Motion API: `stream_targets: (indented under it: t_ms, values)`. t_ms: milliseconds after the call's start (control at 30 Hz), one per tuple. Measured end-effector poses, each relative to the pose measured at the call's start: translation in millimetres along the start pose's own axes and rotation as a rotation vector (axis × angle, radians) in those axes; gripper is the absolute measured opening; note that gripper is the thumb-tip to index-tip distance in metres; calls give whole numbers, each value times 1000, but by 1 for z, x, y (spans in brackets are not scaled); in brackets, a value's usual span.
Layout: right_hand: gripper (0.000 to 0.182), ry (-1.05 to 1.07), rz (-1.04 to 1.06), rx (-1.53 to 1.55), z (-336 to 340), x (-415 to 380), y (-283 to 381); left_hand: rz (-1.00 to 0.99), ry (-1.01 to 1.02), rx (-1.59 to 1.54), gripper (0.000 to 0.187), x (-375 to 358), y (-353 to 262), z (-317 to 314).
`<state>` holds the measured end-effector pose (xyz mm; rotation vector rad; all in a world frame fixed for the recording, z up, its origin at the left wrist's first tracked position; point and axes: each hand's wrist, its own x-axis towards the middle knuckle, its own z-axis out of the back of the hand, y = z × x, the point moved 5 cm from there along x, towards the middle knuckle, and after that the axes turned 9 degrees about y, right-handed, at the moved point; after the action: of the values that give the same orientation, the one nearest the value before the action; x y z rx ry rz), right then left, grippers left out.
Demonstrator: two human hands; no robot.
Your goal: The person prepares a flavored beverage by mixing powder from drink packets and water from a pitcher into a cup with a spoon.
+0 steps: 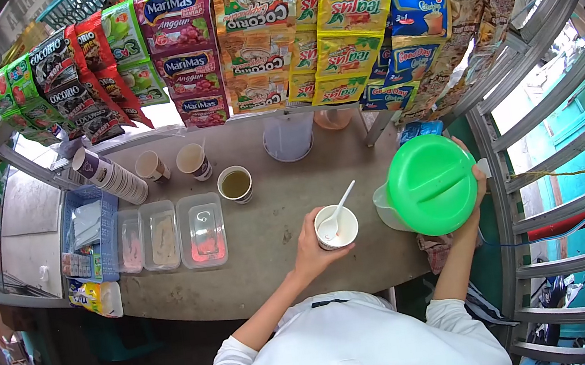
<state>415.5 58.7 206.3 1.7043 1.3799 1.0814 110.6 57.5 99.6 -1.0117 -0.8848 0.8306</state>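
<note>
My left hand (310, 245) is wrapped around a white paper cup (337, 227) that stands on the brown counter (280, 258) just in front of me, a white plastic spoon (337, 213) leaning inside it with its handle pointing up and away. Just beside the cup, to the right, my right hand (476, 188) grips the far side of a clear jug with a round green lid (432, 184), tilted so its spout faces the cup. Farther back on the counter stand a cup of greenish-brown drink (235, 184), two more paper cups (172, 163) and a sideways stack of cups (114, 176). To the left lie three clear lidded tubs (166, 236) in a row beside a blue tray (88, 231). Above the counter hang rows of drink sachets (251, 40), among them MariMas, Cocorio and Good Day.
</note>
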Motion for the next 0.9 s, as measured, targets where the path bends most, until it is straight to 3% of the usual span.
stream_targets:
  t_ms: [300, 500, 900]
  values:
    - [76, 57, -91, -182, -32, 1, -14, 6, -54, 60, 90, -10, 4, 11]
    - [71, 221, -83, -299, -65, 3, -14, 23, -72, 82, 87, -22, 11, 20]
    - [73, 227, -119, -361, -78, -1, -15, 21, -59, 19, 87, -28, 11, 22]
